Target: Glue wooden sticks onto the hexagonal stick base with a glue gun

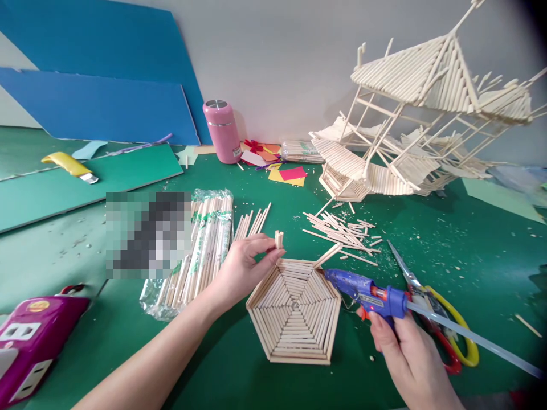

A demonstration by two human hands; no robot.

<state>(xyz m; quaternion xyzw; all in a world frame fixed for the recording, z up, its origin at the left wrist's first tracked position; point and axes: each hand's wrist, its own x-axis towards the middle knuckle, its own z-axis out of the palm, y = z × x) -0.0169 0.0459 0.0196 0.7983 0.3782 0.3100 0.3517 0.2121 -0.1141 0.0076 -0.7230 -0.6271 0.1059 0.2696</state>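
My left hand [252, 262] is closed in a pinch around a small bundle of short wooden sticks [278, 240], held upright by the far left corner of a hexagonal stick panel [294, 336]. The panel lies flat, its sticks laid in rings around the middle. From its far right corner a short stick piece [329, 254] slants up and to the right. My right hand [405, 347] grips a blue glue gun [367, 293], a long clear glue stick [474, 336] trailing from its back. The gun's nozzle points left, close to that corner; contact is hard to tell.
Loose sticks [342, 233] lie beyond the panel, bagged sticks [209, 239] to its left. Scissors [444, 319] rest beside my right hand. A stick pavilion [410, 125], pink flask [222, 132], yellow cutter [68, 165] and purple power socket [43, 341] stand around.
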